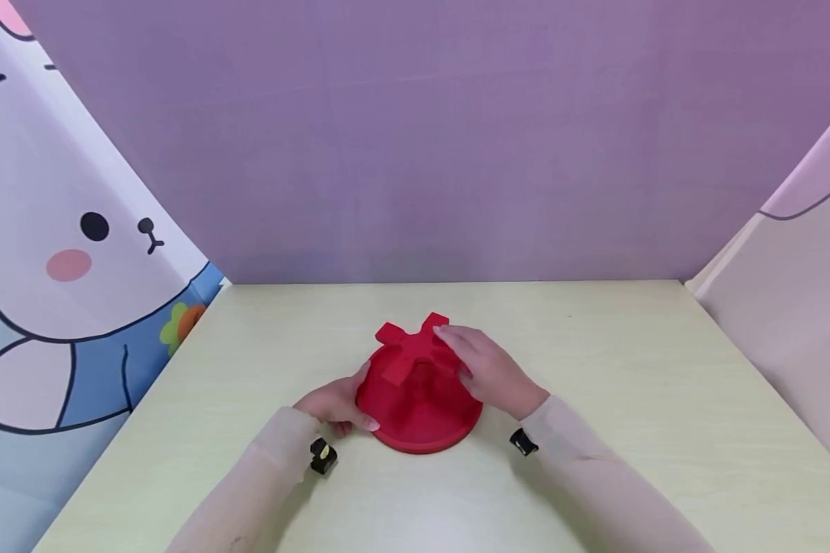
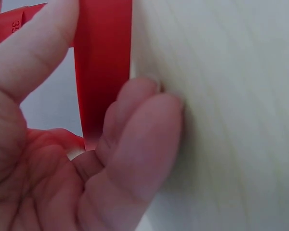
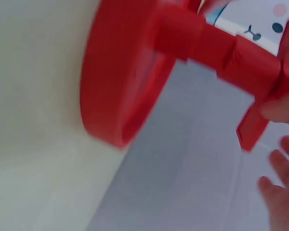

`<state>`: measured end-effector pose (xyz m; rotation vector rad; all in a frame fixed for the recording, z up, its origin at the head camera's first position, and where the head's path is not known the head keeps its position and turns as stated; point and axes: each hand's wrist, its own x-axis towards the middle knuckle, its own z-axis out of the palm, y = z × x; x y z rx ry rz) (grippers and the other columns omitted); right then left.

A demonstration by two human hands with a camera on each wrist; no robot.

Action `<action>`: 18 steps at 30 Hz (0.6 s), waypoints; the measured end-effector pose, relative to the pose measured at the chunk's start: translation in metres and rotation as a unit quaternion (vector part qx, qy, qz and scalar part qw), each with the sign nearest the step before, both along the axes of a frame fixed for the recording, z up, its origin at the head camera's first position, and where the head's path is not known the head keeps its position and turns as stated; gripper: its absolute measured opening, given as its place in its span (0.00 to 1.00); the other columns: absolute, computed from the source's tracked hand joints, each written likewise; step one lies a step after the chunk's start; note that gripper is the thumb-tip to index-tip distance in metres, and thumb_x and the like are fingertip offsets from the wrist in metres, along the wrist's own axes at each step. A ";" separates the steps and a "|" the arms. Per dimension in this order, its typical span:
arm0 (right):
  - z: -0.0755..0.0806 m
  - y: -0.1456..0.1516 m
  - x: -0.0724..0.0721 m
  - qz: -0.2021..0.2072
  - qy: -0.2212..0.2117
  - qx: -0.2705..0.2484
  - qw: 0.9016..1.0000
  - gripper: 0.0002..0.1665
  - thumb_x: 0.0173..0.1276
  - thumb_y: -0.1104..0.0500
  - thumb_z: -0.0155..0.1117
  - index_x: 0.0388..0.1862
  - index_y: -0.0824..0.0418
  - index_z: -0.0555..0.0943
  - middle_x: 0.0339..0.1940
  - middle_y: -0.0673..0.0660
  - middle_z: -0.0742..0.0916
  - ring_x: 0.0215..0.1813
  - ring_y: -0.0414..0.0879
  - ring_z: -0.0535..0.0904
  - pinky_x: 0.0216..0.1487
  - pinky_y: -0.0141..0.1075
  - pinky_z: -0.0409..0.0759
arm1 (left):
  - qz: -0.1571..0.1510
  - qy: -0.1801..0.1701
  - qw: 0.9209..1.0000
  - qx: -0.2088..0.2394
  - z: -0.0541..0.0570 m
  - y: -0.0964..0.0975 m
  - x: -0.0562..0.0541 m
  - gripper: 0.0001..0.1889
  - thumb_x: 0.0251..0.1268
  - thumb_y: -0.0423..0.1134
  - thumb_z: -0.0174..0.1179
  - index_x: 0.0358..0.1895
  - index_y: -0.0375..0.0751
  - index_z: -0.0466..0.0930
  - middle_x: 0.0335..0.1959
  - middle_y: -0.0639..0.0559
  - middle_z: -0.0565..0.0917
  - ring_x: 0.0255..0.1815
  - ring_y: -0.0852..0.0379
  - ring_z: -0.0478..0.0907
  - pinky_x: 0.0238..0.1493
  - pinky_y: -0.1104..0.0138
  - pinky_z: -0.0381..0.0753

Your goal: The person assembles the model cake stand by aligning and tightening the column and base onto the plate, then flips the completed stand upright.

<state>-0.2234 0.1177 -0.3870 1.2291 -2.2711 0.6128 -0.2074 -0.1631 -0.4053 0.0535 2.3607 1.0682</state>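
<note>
A red round base (image 1: pixel 422 439) with a raised rim stands upright on the table. A stepped red post (image 3: pixel 207 45) rises from it, topped by a red cross-shaped piece (image 1: pixel 413 349) with flat arms. My left hand (image 1: pixel 337 401) grips the base's rim at its left side, thumb over the edge and the other fingers curled against the outer wall (image 2: pixel 103 62). On the right, my right hand (image 1: pixel 496 370) touches the cross piece with fingers fairly straight, covering one arm. The right wrist view is blurred, and a digit there meets the cross while other fingers stand apart.
The pale wooden table (image 1: pixel 664 384) reaches back to a purple cloth wall (image 1: pixel 443 153). A curtain with a cartoon animal (image 1: pixel 55 230) hangs at the left. A pale panel (image 1: pixel 788 307) stands on the right. Both wrists carry small black devices (image 1: pixel 323 455).
</note>
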 end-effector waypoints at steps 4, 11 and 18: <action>0.018 0.010 -0.008 -0.024 -0.047 0.042 0.998 0.40 0.51 0.79 0.67 0.66 0.68 0.70 0.59 0.67 0.76 0.61 0.61 0.72 0.53 0.48 0.78 | 0.000 0.000 1.000 0.003 0.000 -0.001 0.000 0.62 0.42 0.39 0.77 0.78 0.50 0.40 0.47 0.44 0.72 0.23 0.49 0.72 0.23 0.64 0.75; 0.049 0.010 -0.022 -0.015 -0.097 0.082 0.992 0.31 0.56 0.79 0.64 0.59 0.63 0.78 0.59 0.65 0.78 0.61 0.60 0.73 0.53 0.48 0.78 | 0.000 0.001 1.000 0.006 -0.003 -0.001 -0.001 0.61 0.43 0.39 0.76 0.78 0.50 0.41 0.48 0.45 0.72 0.22 0.50 0.72 0.23 0.64 0.75; 0.058 -0.007 -0.032 0.007 -0.160 0.102 0.982 0.29 0.58 0.77 0.63 0.59 0.62 0.79 0.60 0.63 0.78 0.63 0.58 0.72 0.52 0.45 0.79 | 0.004 0.000 1.000 0.006 -0.004 0.001 0.000 0.61 0.42 0.38 0.77 0.78 0.49 0.42 0.48 0.45 0.72 0.23 0.50 0.72 0.23 0.64 0.75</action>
